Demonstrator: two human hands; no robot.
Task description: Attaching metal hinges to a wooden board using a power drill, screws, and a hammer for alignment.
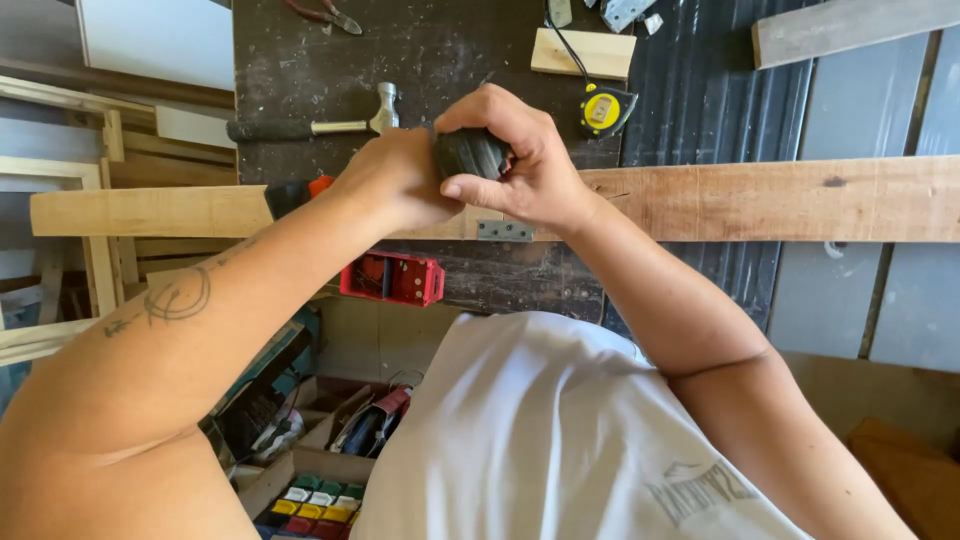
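A: What are the hands on?

B: A dark ribbed tool handle (pixel 470 152), upright over the long wooden plank (pixel 760 198). The right hand (pixel 535 165) is wrapped over its top, grip clenched on it; the left hand (pixel 395 180) is clenched around its side.

A: And below it?

B: A small metal hinge (pixel 504 230) sits on the plank's near edge, just under the hands. Whether its screws are in, I cannot tell; the tip is hidden, so the fastening looks under way, not finished.

A: Around them?

B: On the dark desk (pixel 440 50) lie a hammer (pixel 320 125), a yellow tape measure (pixel 603 110) and a small wood block (pixel 583 52). A red box (pixel 393 278) sits lower.
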